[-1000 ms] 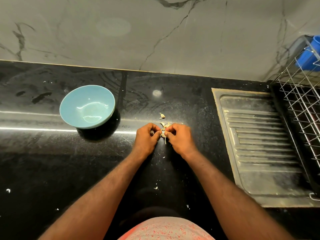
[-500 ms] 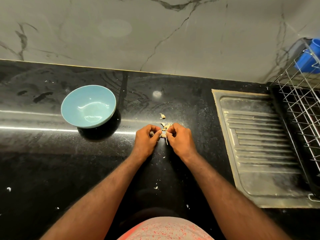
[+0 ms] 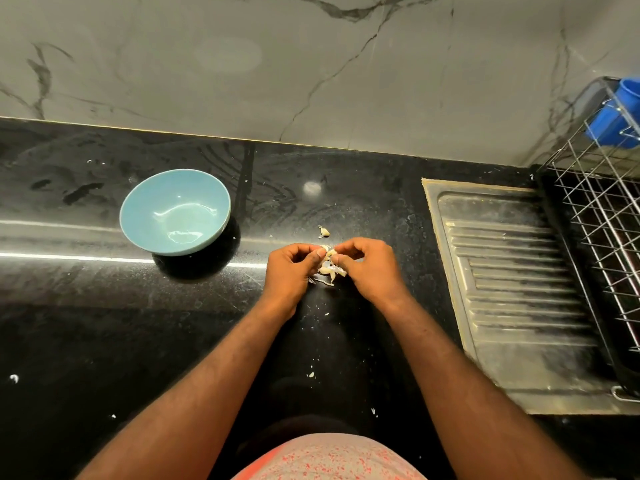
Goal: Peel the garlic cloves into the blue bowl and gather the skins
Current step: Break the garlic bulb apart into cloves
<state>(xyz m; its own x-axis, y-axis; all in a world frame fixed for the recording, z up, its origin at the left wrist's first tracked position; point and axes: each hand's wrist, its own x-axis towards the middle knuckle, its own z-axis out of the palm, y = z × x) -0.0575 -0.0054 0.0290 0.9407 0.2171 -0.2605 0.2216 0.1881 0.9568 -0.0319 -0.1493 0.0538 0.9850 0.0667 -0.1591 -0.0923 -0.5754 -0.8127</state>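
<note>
My left hand (image 3: pixel 292 271) and my right hand (image 3: pixel 367 266) meet over the black counter, fingers curled. Between their fingertips they pinch a small garlic clove (image 3: pixel 329 253) with pale skin on it. Just below the fingers lie loose garlic skins (image 3: pixel 329 273) on the counter. A single separate piece of garlic (image 3: pixel 324 231) lies a little farther back. The light blue bowl (image 3: pixel 175 211) stands to the left of my hands, upright, with nothing visible inside.
A steel sink drainboard (image 3: pixel 512 289) is set into the counter on the right. A wire dish rack (image 3: pixel 602 216) holding a blue cup (image 3: pixel 614 116) stands at the far right. Tiny skin flecks dot the black counter (image 3: pixel 104 323). A marble wall rises behind.
Both hands stay together at the same spot on the counter. More skin now hangs and lies loose below the fingers than a second ago.
</note>
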